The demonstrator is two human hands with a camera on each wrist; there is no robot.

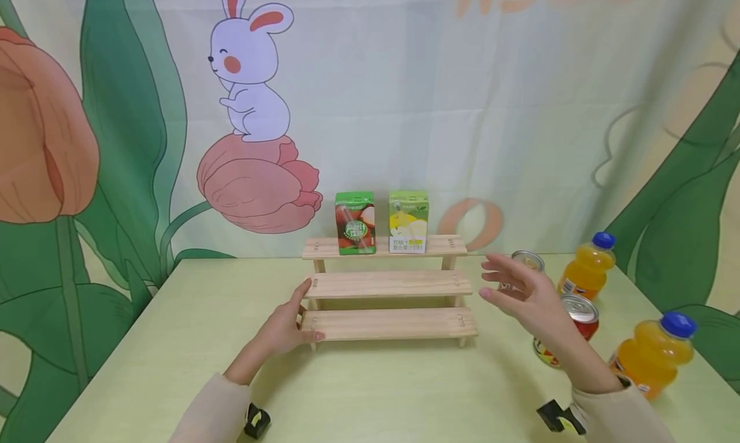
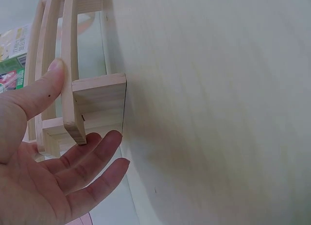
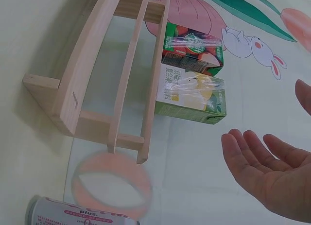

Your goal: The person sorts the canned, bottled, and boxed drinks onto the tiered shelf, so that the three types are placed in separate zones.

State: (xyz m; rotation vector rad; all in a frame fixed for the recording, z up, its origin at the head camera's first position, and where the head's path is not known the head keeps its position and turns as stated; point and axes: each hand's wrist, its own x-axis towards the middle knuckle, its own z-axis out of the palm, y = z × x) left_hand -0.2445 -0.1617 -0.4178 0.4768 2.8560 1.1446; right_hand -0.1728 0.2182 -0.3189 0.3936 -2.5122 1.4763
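Note:
A three-tier wooden display rack [image 1: 387, 284] stands on the table. My left hand [image 1: 282, 327] grips its left end, the thumb lying on the lowest tier and the fingers around the end, as the left wrist view shows. Two juice boxes stand side by side on the top tier: a red and green one [image 1: 349, 237] and a light green one with yellow fruit [image 1: 408, 222]. To the right of the rack, my right hand [image 1: 537, 302] is in the air with fingers loosely bent and nothing in it. It partly hides a pale can [image 1: 528, 260] and a red can [image 1: 581, 309] behind it.
Two orange drink bottles with blue caps stand at the right, one farther back [image 1: 585, 269] and one nearer [image 1: 653, 356]. A printed curtain [image 1: 370, 96] hangs behind the pale table [image 1: 393, 391]. In the right wrist view, a pinkish-white can [image 3: 77, 214] lies near the bottom edge of the frame.

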